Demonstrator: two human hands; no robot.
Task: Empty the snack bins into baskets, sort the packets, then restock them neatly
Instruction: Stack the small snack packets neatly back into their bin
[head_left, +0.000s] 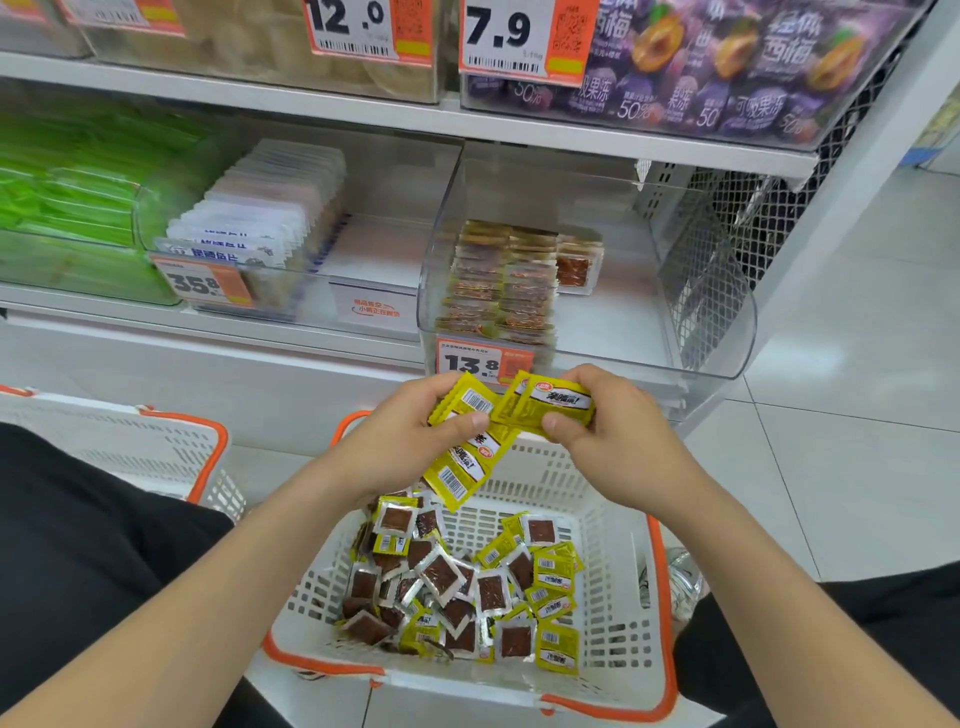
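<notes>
I judged this to be the sorting step, shading into restocking. My left hand (410, 431) pinched a fan of yellow packets (462, 467) between thumb and curled fingers. My right hand (618, 436) pinched a second small stack (550, 408) the same way. The two bunches touched above the far rim of the white basket (660, 623). Below them, in the basket, lay a loose heap of mixed packets (467, 587), yellow backs and clear fronts jumbled together. On the shelf just beyond, the clear bin (701, 312) held neat rows (498, 291) toward its left side. The next move, as I saw it, called for squaring both bunches into one aligned stack, all faces one way. That stack would then go upright beside those rows.
</notes>
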